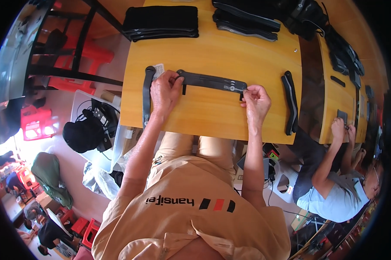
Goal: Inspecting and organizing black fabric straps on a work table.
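Note:
A flat dark grey strap [210,81] with white printing near its right end stretches sideways over the yellow wooden table. My left hand [164,91] pinches its left end between thumb and fingers. At the other end, my right hand [257,104] is closed on the strap's corner. Short black tabs hang below the strap near both hands. Beside my left hand lies another dark strap [146,99], lengthwise along the table's left edge, with a printed paper slip [159,69] by its top. To the right of my right hand rest folded black straps [290,104].
Stacked black folded pieces [160,22] and more straps [246,26] lie along the table's far side. A white bin [80,102] with cables and a black cap stands at the left, near red stools [37,123]. At right, a co-worker [334,190] handles a small dark piece at another table.

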Available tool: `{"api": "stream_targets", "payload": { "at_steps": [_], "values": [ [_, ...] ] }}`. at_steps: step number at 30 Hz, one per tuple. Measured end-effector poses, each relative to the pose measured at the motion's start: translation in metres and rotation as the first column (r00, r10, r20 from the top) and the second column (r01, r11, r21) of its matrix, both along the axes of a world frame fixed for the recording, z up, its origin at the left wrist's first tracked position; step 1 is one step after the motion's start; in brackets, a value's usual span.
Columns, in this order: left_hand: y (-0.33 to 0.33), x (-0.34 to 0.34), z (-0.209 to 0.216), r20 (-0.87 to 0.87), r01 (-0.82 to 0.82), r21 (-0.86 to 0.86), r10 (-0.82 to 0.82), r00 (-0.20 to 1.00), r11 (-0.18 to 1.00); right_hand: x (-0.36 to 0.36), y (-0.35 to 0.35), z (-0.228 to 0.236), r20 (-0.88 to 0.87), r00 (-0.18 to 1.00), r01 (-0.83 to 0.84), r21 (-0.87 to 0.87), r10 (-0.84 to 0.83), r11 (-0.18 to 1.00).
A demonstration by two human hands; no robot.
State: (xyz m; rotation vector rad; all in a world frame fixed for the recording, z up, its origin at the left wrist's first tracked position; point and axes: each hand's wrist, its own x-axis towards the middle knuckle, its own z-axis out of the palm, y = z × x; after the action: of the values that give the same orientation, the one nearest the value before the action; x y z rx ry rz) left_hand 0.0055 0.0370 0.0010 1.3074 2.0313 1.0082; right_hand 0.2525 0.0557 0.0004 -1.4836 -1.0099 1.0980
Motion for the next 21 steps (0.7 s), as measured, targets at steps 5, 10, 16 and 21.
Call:
{"api": "stream_targets", "payload": {
  "at_steps": [5,10,16,21],
  "values": [
    [0.001,0.003,0.004,-0.003,0.03,0.001,-0.03,1.0,1.0,0.001,0.0,0.004,0.042,0.999,0.018,0.007,-0.018,1.0],
    [0.0,0.003,0.005,-0.022,0.011,0.012,-0.01,1.0,1.0,-0.004,-0.001,0.002,0.102,0.994,0.035,0.019,-0.037,0.999],
    [0.0,0.001,0.007,-0.022,0.017,0.008,-0.017,1.0,1.0,-0.005,-0.002,0.001,0.125,0.991,0.044,0.022,-0.046,0.999],
    [0.001,0.003,0.01,-0.037,0.028,0.001,-0.028,0.999,1.0,-0.006,-0.002,0.003,0.153,0.986,0.059,0.041,-0.065,0.997]
  ]
}}
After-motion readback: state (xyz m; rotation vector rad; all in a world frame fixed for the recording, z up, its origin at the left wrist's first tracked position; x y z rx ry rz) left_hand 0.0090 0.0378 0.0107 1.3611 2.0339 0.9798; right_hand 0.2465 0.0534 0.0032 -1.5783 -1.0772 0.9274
